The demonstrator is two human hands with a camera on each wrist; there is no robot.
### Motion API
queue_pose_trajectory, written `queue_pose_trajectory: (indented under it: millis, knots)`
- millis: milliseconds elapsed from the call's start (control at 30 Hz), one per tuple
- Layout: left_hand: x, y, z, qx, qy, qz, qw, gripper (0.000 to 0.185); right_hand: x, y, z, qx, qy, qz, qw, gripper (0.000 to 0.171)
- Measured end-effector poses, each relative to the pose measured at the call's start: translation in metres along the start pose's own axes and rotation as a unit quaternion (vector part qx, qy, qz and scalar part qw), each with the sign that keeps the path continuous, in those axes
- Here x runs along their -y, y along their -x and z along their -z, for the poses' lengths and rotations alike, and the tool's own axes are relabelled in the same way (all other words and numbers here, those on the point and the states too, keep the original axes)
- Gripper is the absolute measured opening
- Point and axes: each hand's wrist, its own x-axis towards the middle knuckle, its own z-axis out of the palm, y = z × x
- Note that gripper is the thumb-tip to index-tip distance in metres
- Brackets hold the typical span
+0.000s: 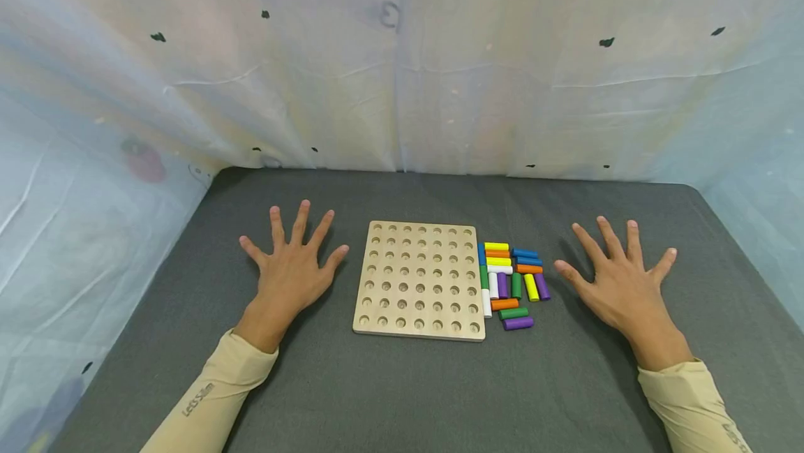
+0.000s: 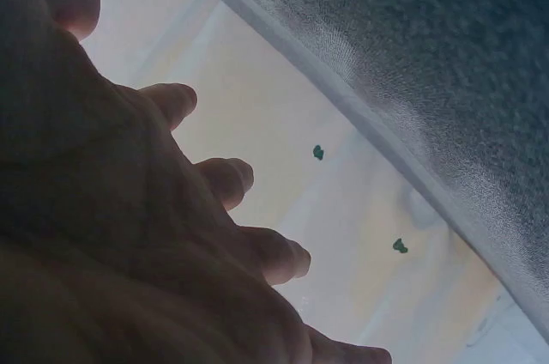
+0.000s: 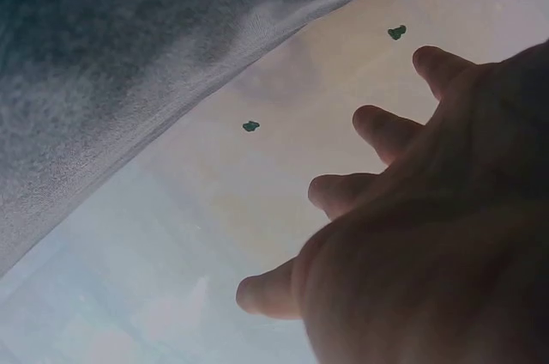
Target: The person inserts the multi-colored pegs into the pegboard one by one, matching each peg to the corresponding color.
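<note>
Pegs [image 1: 511, 284]: small coloured cylinders, likely light, rigid, smooth (pinch mid-length) | pegboard [image 1: 419, 280]: stiff, flat | left hand [image 1: 291, 273], right hand [image 1: 622, 285]: splayed flat, holding nothing.

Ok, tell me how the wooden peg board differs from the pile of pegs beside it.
The wooden peg board is one flat, plain tan square with empty holes; the pegs are many small, multicoloured cylinders lying on their sides. Both rest on the grey mat between the open hands, untouched.
</note>
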Motion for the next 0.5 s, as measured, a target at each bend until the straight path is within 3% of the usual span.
queue_pose_trajectory:
  millis: [500]
  knots:
    - [0.001,0.001,0.0027,0.026,-0.001,0.01,0.9996,0.071,0.0015,0.0021,0.0015,0.001,0.001,0.006,1.0,0.083]
